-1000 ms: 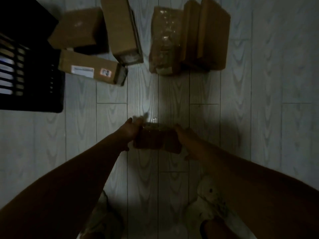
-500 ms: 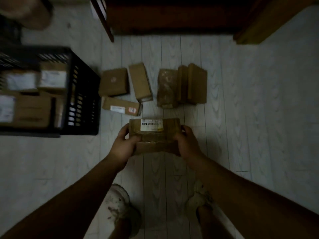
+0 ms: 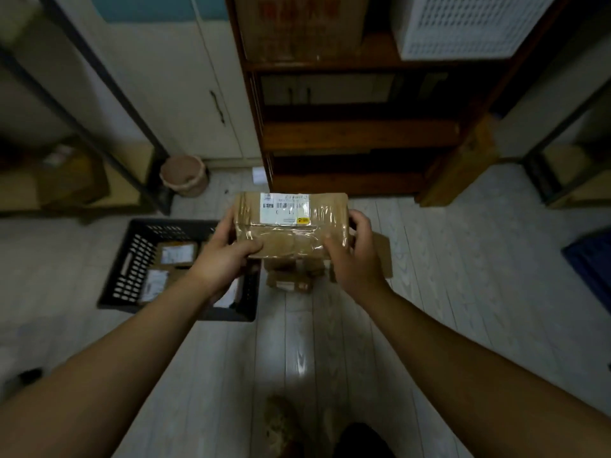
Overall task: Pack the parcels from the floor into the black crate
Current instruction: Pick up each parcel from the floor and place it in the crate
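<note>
I hold a brown taped parcel (image 3: 291, 226) with a white shipping label, raised well above the floor. My left hand (image 3: 228, 256) grips its left end and my right hand (image 3: 353, 256) grips its right end. The black crate (image 3: 132, 262) stands on the floor at the left, below my left hand, and holds several labelled parcels. More brown parcels on the floor (image 3: 291, 279) are mostly hidden behind the held parcel and my right hand.
A dark wooden shelf unit (image 3: 357, 127) stands straight ahead with a white basket on top. A round bin (image 3: 183, 175) sits by the white cupboard doors. Metal racks flank both sides. A blue crate (image 3: 591, 262) lies at the right edge.
I have lifted the parcel from the floor up to chest height, both hands still on it. My view has tilted up, so the shelf and cupboard now show.
</note>
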Available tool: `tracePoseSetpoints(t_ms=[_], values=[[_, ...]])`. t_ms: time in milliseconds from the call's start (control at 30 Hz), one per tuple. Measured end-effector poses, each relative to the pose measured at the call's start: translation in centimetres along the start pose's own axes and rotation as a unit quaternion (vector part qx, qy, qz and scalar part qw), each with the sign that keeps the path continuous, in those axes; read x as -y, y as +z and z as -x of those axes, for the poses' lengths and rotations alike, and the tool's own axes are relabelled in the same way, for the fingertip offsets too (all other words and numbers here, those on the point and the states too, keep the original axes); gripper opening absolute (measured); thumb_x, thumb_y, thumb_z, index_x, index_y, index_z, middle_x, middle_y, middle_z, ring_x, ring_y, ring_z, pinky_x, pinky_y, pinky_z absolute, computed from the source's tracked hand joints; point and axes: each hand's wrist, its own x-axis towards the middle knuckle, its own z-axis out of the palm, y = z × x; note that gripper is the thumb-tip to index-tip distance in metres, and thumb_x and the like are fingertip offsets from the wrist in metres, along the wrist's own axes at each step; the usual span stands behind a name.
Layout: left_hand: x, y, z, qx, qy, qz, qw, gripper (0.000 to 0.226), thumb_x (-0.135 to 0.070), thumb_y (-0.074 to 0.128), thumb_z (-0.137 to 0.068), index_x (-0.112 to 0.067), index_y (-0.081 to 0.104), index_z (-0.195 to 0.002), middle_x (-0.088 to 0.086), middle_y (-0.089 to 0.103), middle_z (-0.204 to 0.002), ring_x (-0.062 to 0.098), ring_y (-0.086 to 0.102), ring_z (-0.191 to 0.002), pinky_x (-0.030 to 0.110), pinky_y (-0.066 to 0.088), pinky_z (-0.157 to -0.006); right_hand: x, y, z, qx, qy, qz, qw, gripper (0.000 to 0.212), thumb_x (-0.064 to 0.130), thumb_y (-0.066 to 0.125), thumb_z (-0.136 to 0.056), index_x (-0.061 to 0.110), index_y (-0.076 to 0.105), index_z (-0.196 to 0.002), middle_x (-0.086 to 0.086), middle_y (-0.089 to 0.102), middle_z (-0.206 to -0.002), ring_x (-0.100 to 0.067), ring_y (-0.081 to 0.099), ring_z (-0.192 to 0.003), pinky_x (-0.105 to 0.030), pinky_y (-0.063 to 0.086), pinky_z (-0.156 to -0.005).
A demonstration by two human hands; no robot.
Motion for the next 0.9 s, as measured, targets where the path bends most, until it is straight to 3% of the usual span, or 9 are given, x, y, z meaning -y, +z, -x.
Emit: tracePoseSetpoints(t_ms=[100,233,300,367,467,600,733,833,900], values=[[-4.6,-1.4,3.2,-0.015,0.047,-0.02,0.999,0.08,-0.013,0.068,-0.069,-0.06,0.037,-0.126,-0.003,0.058,-0.126,0.02,0.065,-0.103,0.037,0.056,-0.077,4.6,0.3,0.4,0.04,-0.008,0.015,0.999,0.049,0.035,0.058,-0.09,0.041,0.031,-0.131,0.021,0.053,-0.112,0.0,0.059,-0.099,-0.02,0.053,-0.074],[-9.8,-2.7,7.3,-0.062,0.092,-0.064,0.992,0.083,-0.002,0.06,-0.083,-0.05,0.022,-0.14,-0.005,0.051,-0.13,0.011,0.064,-0.099,0.029,0.057,-0.074,10.3,0.9,1.3,0.086,-0.037,0.06,0.994,0.057,0.035,0.056,-0.092,0.042,0.024,-0.138,0.017,0.051,-0.121,-0.007,0.052,-0.109,-0.023,0.045,-0.083],[-11.6,-3.5,9.3,-0.068,0.105,-0.093,0.988,0.078,-0.008,0.058,-0.087,-0.05,0.02,-0.141,-0.002,0.052,-0.132,0.017,0.061,-0.106,0.041,0.053,-0.086,12.6,1.4,1.9,0.112,-0.073,0.081,0.988,0.067,0.032,0.057,-0.091,0.04,0.017,-0.144,0.011,0.047,-0.136,-0.009,0.047,-0.12,-0.032,0.042,-0.097],[-12.8,-4.6,11.1,-0.073,0.111,-0.112,0.985,0.075,-0.012,0.056,-0.089,-0.05,0.019,-0.141,-0.001,0.051,-0.134,0.022,0.058,-0.111,0.051,0.047,-0.094,14.3,2.0,2.5,0.147,-0.074,0.119,0.979,0.09,0.037,0.064,-0.085,0.041,-0.001,-0.147,0.007,0.037,-0.147,-0.013,0.042,-0.128,-0.038,0.037,-0.105],[-13.6,-6.8,13.2,-0.066,0.112,-0.137,0.982,0.073,-0.014,0.056,-0.09,-0.05,0.018,-0.141,0.0,0.052,-0.134,0.024,0.058,-0.112,0.056,0.045,-0.096,15.7,3.8,3.6,0.192,-0.07,0.158,0.966,0.12,0.041,0.075,-0.074,0.043,-0.024,-0.141,0.007,0.026,-0.153,-0.014,0.036,-0.133,-0.033,0.032,-0.106],[-13.6,-11.7,14.8,-0.052,0.097,-0.149,0.983,0.076,-0.015,0.056,-0.09,-0.05,0.014,-0.142,-0.002,0.052,-0.132,0.023,0.058,-0.112,0.056,0.046,-0.095,16.6,8.6,4.8,0.19,-0.108,0.216,0.952,0.122,0.037,0.078,-0.072,0.044,-0.022,-0.142,0.006,0.021,-0.152,-0.016,0.034,-0.133,-0.036,0.035,-0.106],[-13.2,-18.8,15.7,-0.049,0.078,-0.139,0.986,0.078,-0.014,0.057,-0.089,-0.048,0.013,-0.144,0.002,0.05,-0.136,0.019,0.058,-0.11,0.048,0.047,-0.096,17.3,15.1,5.6,0.185,-0.136,0.29,0.929,0.117,0.045,0.077,-0.071,0.042,-0.013,-0.145,0.016,-0.003,-0.154,-0.021,0.021,-0.141,-0.037,0.031,-0.108],[-12.7,-24.2,16.1,-0.039,0.074,-0.163,0.983,0.079,-0.013,0.056,-0.089,-0.045,0.01,-0.144,0.001,0.049,-0.136,0.005,0.058,-0.097,0.025,0.05,-0.075,18.0,20.0,5.7,0.204,-0.144,0.389,0.887,0.12,0.056,0.075,-0.065,0.041,-0.012,-0.146,0.016,-0.026,-0.152,-0.029,-0.002,-0.145,-0.049,0.023,-0.114],[-12.6,-27.4,16.2,-0.021,0.064,-0.181,0.981,0.08,-0.014,0.056,-0.09,-0.047,0.008,-0.144,0.0,0.048,-0.137,0.0,0.056,-0.093,0.018,0.047,-0.07,18.5,23.0,5.7,0.23,-0.155,0.433,0.858,0.122,0.061,0.074,-0.062,0.042,-0.013,-0.145,0.009,-0.027,-0.153,-0.028,-0.006,-0.145,-0.048,0.019,-0.114]])
